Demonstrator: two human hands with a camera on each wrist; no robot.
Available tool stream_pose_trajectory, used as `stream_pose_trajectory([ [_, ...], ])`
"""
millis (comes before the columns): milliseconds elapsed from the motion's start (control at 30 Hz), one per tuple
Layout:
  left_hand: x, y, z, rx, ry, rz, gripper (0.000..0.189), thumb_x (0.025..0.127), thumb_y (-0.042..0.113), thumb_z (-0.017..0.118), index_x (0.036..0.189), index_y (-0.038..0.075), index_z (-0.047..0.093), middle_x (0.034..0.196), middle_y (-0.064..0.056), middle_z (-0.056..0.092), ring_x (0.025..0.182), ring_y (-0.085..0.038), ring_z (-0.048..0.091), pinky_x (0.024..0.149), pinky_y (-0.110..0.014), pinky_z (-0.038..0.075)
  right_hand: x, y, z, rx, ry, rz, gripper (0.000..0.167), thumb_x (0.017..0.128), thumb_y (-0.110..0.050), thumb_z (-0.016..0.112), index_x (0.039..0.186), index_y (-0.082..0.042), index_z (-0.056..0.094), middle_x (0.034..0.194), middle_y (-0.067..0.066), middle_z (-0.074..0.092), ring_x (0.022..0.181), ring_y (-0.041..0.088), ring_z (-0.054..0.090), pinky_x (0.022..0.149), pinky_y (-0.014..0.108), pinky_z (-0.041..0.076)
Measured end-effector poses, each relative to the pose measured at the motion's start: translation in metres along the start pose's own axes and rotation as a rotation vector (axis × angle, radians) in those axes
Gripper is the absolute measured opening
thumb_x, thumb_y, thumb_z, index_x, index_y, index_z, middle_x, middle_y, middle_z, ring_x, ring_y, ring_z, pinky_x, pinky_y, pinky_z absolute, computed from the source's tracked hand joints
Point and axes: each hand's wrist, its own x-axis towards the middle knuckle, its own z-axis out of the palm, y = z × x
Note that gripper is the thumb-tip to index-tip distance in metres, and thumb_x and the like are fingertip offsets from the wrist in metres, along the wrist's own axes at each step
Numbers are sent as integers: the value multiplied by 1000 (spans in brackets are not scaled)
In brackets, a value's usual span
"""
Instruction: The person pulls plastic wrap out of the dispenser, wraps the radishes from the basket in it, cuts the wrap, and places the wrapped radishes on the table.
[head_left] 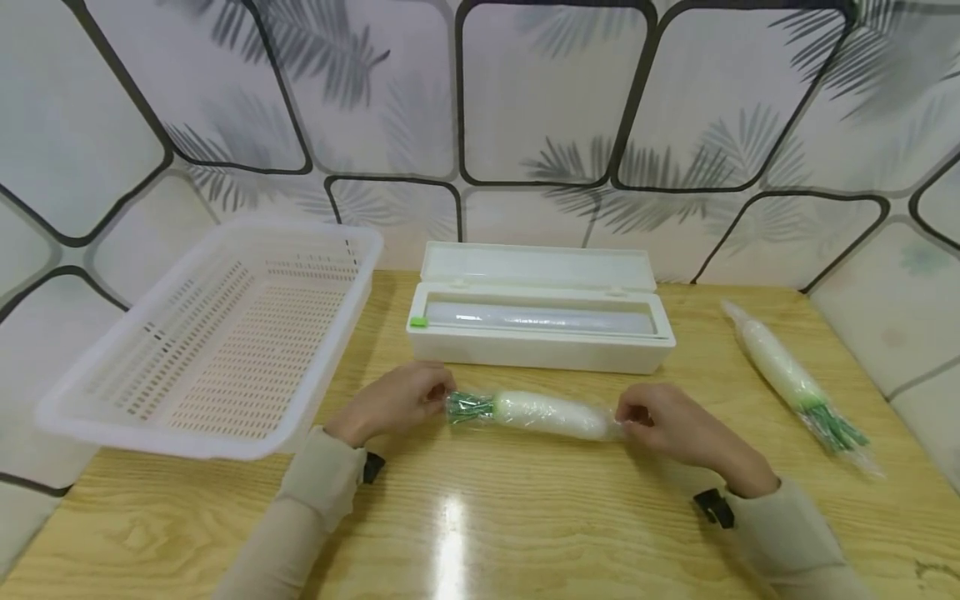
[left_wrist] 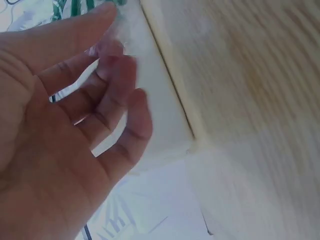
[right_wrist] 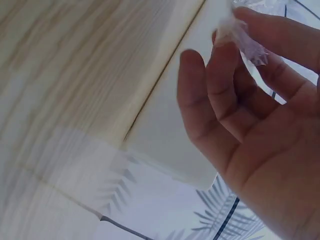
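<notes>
A white radish (head_left: 551, 415) with cut green stalks lies crosswise between the two hands, wrapped in clear plastic wrap. At the stalk end, my left hand (head_left: 401, 402) pinches the wrap between thumb and fingers; the left wrist view shows the green stalks (left_wrist: 75, 7) just beyond the thumb. Opposite, my right hand (head_left: 678, 423) pinches the gathered wrap at the root end. In the right wrist view a bunched tail of plastic wrap (right_wrist: 250, 46) pokes out between thumb and fingertips, while the other fingers curl loosely.
Behind the radish stands a white wrap dispenser box (head_left: 540, 353), lid up, with a film roll (head_left: 540, 317) inside and a green slider (head_left: 418, 322). A white plastic basket (head_left: 300, 417) is at left. Another wrapped radish (head_left: 780, 362) lies at right on the wooden table (head_left: 570, 517).
</notes>
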Motion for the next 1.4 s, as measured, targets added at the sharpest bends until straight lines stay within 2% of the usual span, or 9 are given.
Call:
stream_pose_trajectory([
  [133,-1,1,0,9,6,1,11,94,-3,68,104,0,69,108,-9,65,97,-23,65,85,-33,56,-2,2,0,24,-2,5,19,85,8,72,86,-10,67,84,-7,64,75,8,59,63,29,53],
  [267,-2,0,1,-51,-18,-15,11,96,-5,61,105,0,67,106,-10,69,98,-25,67,84,-33,57,-1,2,2,87,-81,54,13,89,3,72,87,-8,66,86,-5,66,77,10,63,66,29,55],
  [400,-3,-4,-1,-119,-50,4,19,95,-6,57,114,-2,62,107,-15,70,101,-28,68,85,-36,57,-1,2,1,111,-99,35,11,92,-1,71,88,-9,65,87,-5,66,77,9,63,65,27,55],
  [533,-6,-7,-5,-229,-143,7,36,94,1,66,128,-5,55,119,-22,65,102,-28,68,86,-35,57,-2,2,-2,163,-116,4,8,94,-2,68,90,-9,66,86,-7,65,76,6,61,64,27,54],
  [667,-6,-8,-7,-301,-189,-19,39,94,11,74,127,-4,59,121,-20,64,99,-23,68,83,-30,56,-3,4,-4,243,-143,22,9,94,-1,67,90,-8,68,82,-8,65,73,4,59,60,26,53],
  [900,-3,-6,-3,-313,-174,-31,23,94,2,71,116,-2,66,113,-12,68,97,-19,68,81,-28,56,0,2,2,227,-154,55,16,86,2,75,81,-10,65,77,-10,59,70,3,54,61,26,50],
  [1133,-3,-3,-3,-271,-175,-60,35,92,4,74,124,-2,61,119,-21,65,97,-23,69,83,-32,57,-2,0,0,176,-185,66,20,83,-3,80,88,-10,63,85,-7,61,75,6,60,65,27,54],
  [1267,-3,-3,-3,-265,-169,-50,37,91,2,74,125,-3,60,119,-22,65,95,-22,69,82,-31,57,-6,1,1,176,-169,42,23,80,0,80,90,-9,62,84,-8,59,75,5,58,64,26,53],
  [1400,0,0,0,-268,-95,-59,31,93,-5,65,124,-2,63,119,-17,65,88,-19,67,75,-29,57,-10,-4,7,143,-111,-22,26,78,6,77,83,-14,61,75,-14,54,67,1,49,57,24,47],
])
